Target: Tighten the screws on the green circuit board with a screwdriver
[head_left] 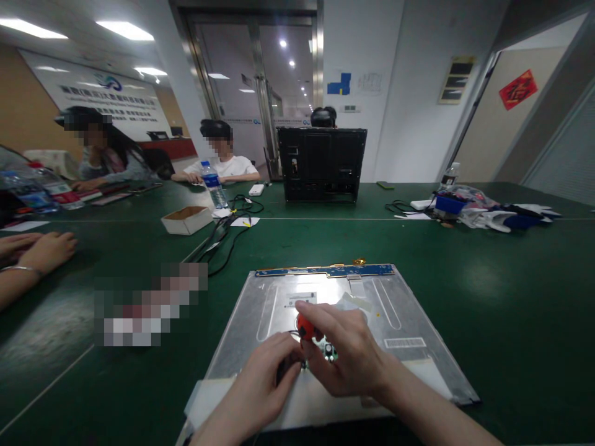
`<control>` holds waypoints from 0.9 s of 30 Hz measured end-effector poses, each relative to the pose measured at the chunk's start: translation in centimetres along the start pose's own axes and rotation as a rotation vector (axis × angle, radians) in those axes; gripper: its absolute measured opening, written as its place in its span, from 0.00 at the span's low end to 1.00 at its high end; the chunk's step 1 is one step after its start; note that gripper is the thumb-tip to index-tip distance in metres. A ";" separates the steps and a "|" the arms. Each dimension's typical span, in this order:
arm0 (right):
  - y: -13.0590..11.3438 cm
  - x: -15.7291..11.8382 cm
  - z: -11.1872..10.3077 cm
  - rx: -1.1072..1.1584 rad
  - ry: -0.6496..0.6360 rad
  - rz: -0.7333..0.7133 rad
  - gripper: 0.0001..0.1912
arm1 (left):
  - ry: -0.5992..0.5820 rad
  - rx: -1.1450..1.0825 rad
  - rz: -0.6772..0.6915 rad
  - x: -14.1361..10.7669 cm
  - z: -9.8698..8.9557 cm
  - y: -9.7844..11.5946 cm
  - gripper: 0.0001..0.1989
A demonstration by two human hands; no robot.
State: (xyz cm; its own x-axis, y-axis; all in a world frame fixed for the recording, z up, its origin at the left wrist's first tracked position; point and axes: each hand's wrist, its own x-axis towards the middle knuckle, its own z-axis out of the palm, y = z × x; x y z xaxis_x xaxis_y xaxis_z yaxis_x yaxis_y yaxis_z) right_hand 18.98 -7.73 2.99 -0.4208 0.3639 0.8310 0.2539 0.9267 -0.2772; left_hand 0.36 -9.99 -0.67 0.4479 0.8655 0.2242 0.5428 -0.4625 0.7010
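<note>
A silver display panel (pixel 274 310) lies back side up on the green table in front of me, with a blue circuit strip (pixel 325 271) along its far edge. My right hand (pixel 348 347) grips the red and black handle of a screwdriver (pixel 305 327) over the middle of the panel; its tip is hidden. Beside it, my left hand (pixel 269 371) has thumb and fingers pinched together low at a small green circuit board (pixel 330 352). What those fingers hold, if anything, is hidden. My hands cover part of the board.
A black monitor housing (pixel 323 164) stands upright at the far side. Back left are an open white box (pixel 186 220), a water bottle (pixel 214 186) and black cables (pixel 223 232). Gloves and a blue box (pixel 449 205) lie back right. A co-worker's hands (pixel 46 254) rest at left.
</note>
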 end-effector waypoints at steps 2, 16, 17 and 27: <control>0.0 0.0 0.0 -0.001 -0.003 0.003 0.29 | 0.002 0.009 0.003 0.0 0.0 0.0 0.07; 0.2 -0.3 0.6 -0.048 0.043 0.017 0.25 | 0.028 0.016 0.007 -0.2 0.3 -0.4 0.06; 0.2 -0.3 0.5 -0.044 0.039 0.020 0.25 | 0.028 0.013 0.005 -0.2 0.3 -0.3 0.06; 0.1 -0.2 0.5 -0.014 0.032 0.012 0.31 | -0.008 0.022 0.015 -0.1 0.1 -0.3 0.07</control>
State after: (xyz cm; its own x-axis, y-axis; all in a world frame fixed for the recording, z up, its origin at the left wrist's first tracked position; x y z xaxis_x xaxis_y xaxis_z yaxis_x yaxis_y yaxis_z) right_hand 18.70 -7.63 2.55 -0.3899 0.3718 0.8424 0.2710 0.9207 -0.2809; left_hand 0.21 -9.94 -0.93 0.4616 0.8569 0.2295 0.5514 -0.4798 0.6824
